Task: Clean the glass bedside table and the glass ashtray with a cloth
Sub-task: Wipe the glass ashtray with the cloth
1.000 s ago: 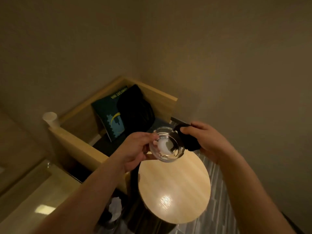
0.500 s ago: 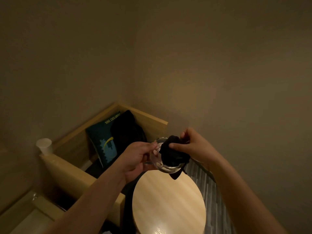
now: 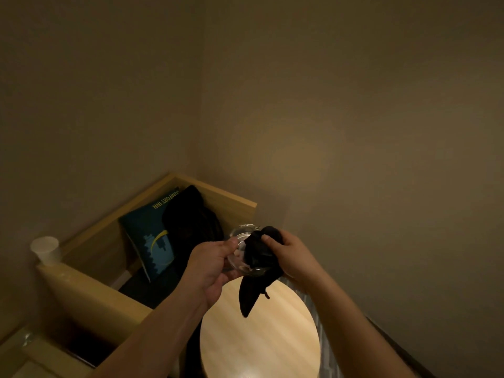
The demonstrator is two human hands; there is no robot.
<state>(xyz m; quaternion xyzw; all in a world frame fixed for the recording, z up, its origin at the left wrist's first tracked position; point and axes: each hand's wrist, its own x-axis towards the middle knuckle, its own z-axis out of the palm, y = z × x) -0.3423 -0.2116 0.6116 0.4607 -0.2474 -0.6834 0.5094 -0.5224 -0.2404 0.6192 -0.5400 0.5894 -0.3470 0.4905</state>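
1. The clear round glass ashtray (image 3: 240, 232) is held in the air above the far edge of the round, pale wood-toned table (image 3: 259, 339) and does not touch it.
2. The left hand (image 3: 212, 264) grips the ashtray's left rim, its fingers curled round the glass.
3. The right hand (image 3: 293, 257) clutches a black cloth (image 3: 256, 259) bunched into the ashtray's bowl. A loose tail of the cloth hangs down toward the table.
4. Beyond the table, to its left, a dark blue printed cushion (image 3: 148, 241) leans in a wooden-framed seat (image 3: 90, 293), and a white paper cup (image 3: 46, 249) stands on the seat's arm.
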